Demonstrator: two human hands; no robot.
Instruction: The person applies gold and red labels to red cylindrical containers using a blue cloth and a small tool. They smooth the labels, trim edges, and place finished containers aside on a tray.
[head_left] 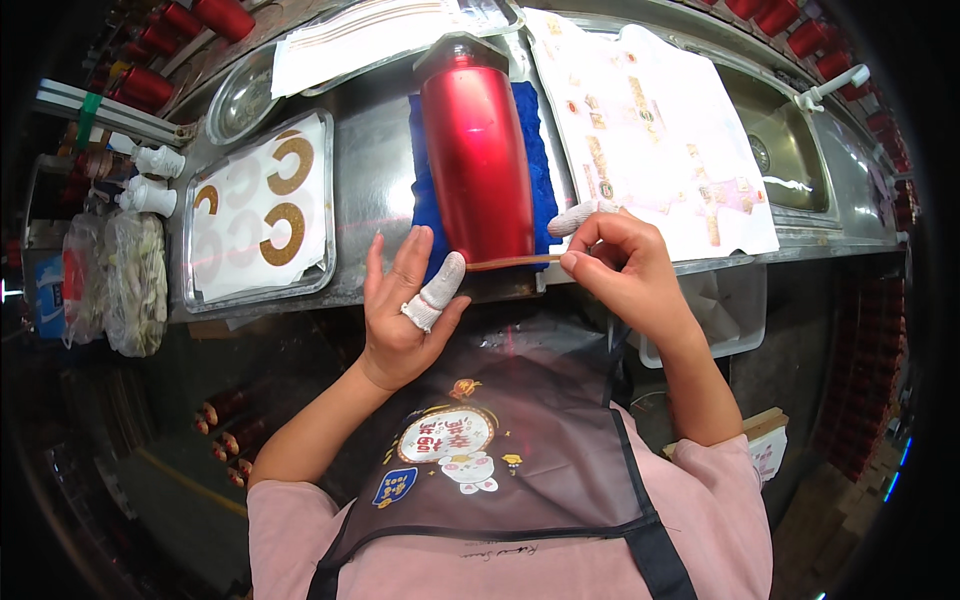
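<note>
— Starting from the left: what lies on the surface [380, 170]?

— A metal tray [258, 290] holds a white sheet with gold C-shaped stickers [283, 232]; some places on the sheet look already empty. Near the tray are small white finger covers [152, 178].

— And the hands?

— The left hand [400, 300] is open, its fingers spread, and its covered thumb presses the lower edge of the red bottle [478, 150]. The bottle lies on a blue towel [428, 200] in the middle. The right hand [620, 265] pinches the end of a thin gold strip [510, 262], which is stretched across the bottom of the bottle.

— How far is the work?

— I judge it is in the middle: the strip is laid at the left end but is not yet pressed down at the right. At the right, a large sheet of stickers [650, 130] still has many pieces.
</note>
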